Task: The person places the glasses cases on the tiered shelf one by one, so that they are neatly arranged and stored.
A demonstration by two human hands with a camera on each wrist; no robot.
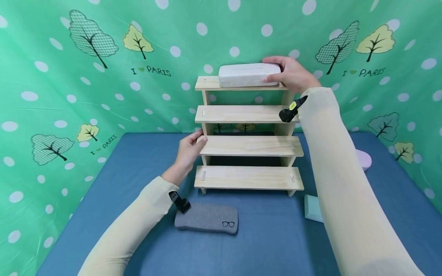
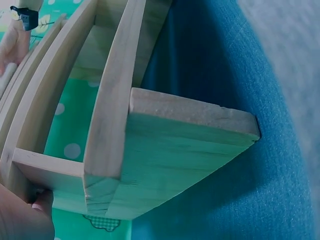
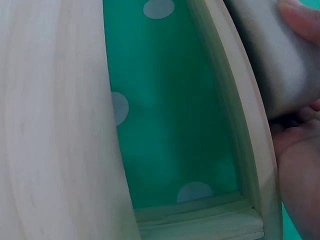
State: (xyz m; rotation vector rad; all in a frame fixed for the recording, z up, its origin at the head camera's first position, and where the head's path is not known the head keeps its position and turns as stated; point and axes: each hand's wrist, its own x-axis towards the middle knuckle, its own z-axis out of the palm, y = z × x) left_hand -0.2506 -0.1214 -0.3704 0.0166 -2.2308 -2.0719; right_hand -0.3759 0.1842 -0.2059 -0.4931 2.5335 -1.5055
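Observation:
On the top step of a four-step wooden display rack lies a white, round-cornered glasses case. My right hand holds the case by its right end, thumb in front and fingers over the top and back. In the right wrist view the case sits beside a shelf edge, partly cut off by the frame. My left hand grips the rack's left side at the second step from the bottom, its thumb by the step's edge. The left wrist view shows part of that hand against the wooden side.
A grey glasses case with a spectacles print lies on the blue cloth in front of the rack. At the right, my sleeve partly covers a mint-green case and a pink item. A green dotted curtain hangs behind.

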